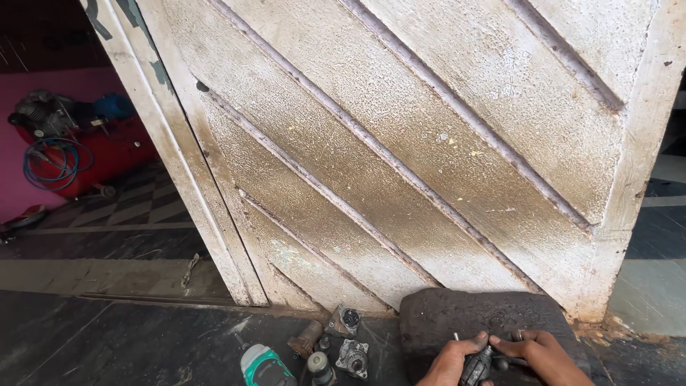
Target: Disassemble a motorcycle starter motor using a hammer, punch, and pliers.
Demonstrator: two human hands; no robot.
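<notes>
Down at the bottom edge: two hands on a small metal part

Low in the frame, right of centre, a small dark metal part [477,366] sits between both hands, just in front of a dark, worn block [464,314] that stands against the foot of the door. The left hand [451,361] curls around the part from the left side, fingers wrapped and pressed onto it. The right hand [539,352] comes in from the right, its fingertips closing on the upper end of the same part; how firmly it pinches cannot be told, as the bottom edge cuts off much of both hands.

Left of the hands, on the dark floor [107,343], lie several greasy pieces: a round metal housing [345,320] at the door's base, a second grey housing [354,357] below it, a rusty cylinder [306,337] beside them, and a white and teal bottle [263,366] at the bottom edge.

Filling most of the picture above is a large whitewashed wooden door [429,143] with diagonal battens, grimy toward its lower half. In the upper left, through the opening, a red air compressor [86,154] with a coiled blue hose [53,163] stands on a chequered floor against a pink wall.
</notes>
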